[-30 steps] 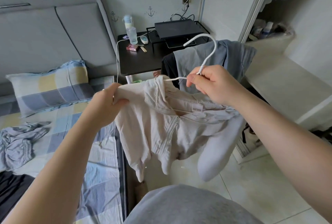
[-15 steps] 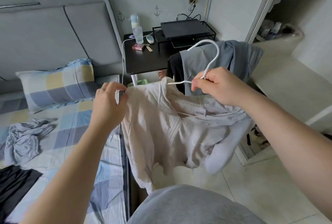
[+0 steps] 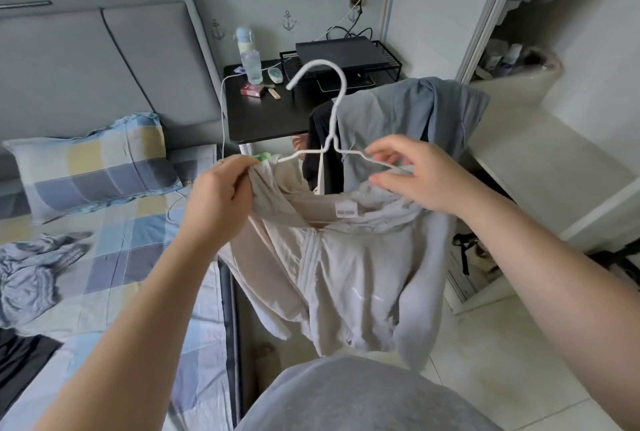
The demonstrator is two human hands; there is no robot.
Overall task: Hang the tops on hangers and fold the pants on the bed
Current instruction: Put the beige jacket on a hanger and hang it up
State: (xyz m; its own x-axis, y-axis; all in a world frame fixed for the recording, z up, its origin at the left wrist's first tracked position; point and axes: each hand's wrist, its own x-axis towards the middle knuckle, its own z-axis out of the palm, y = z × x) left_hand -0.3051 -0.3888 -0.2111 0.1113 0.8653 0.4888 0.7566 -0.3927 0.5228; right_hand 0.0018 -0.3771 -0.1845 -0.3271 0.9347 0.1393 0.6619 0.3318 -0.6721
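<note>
Head view, nightstand [image 3: 256, 119], grey garment [image 3: 415, 112] behind hanger [image 3: 335, 119]

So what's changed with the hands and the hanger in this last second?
The right hand let go of the hanger at its neck and slid out along the wire arm on its side, pinching it there; the hook now stands more upright. The left hand still grips the beige top at the other shoulder.

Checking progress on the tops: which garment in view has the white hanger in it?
The beige top, held with the white hanger in its shoulders. The grey garment lies crumpled on the bed; the blue-grey one is draped behind.
</note>
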